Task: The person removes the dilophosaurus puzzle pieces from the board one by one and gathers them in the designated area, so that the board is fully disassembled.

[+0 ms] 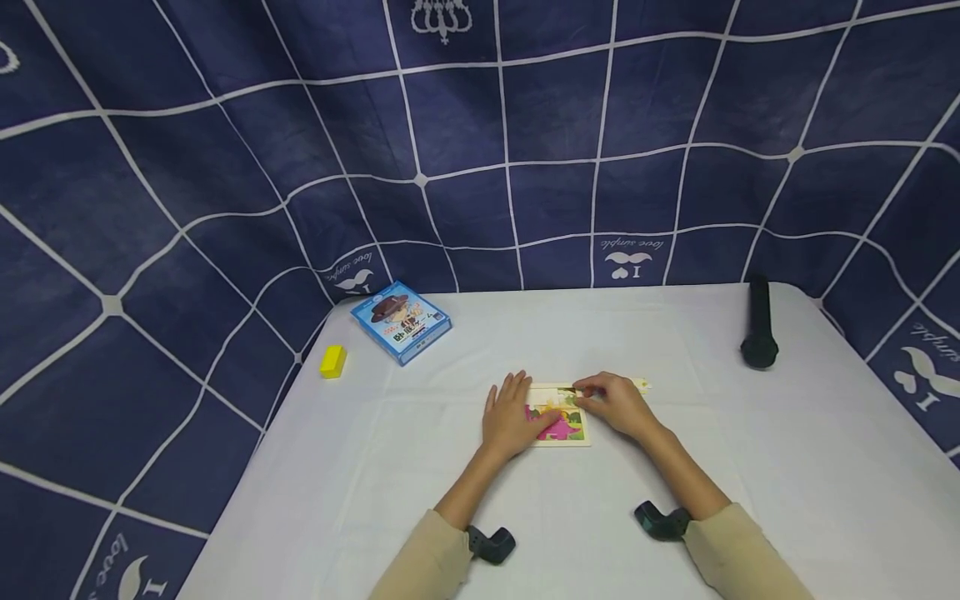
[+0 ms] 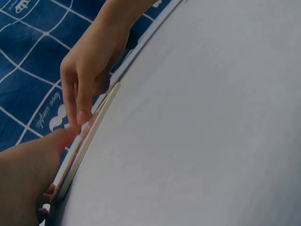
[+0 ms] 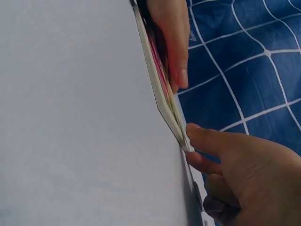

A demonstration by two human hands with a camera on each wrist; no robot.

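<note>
A small jigsaw puzzle board point(image 1: 562, 443) with a cream frame and a pink picture on green lies flat on the white table. My left hand point(image 1: 513, 421) rests over its left side, fingers extended and thumb across the picture. At the upper right corner, my right hand point(image 1: 617, 406) pinches a small green-and-cream puzzle piece point(image 1: 567, 397) between thumb and fingers; the fingertips partly hide it. A cream piece point(image 1: 641, 385) lies just beyond the right hand, partly covered. From the right wrist, the board point(image 3: 157, 89) appears edge-on, with the right thumb and fingers at its near end.
Toward the back left lies a blue illustrated box point(image 1: 401, 321), with a yellow block point(image 1: 333, 362) beside it near the left edge. A black cylindrical object point(image 1: 760, 325) lies at the back right. A navy checked curtain point(image 1: 555, 200) hangs behind the white table point(image 1: 570, 525).
</note>
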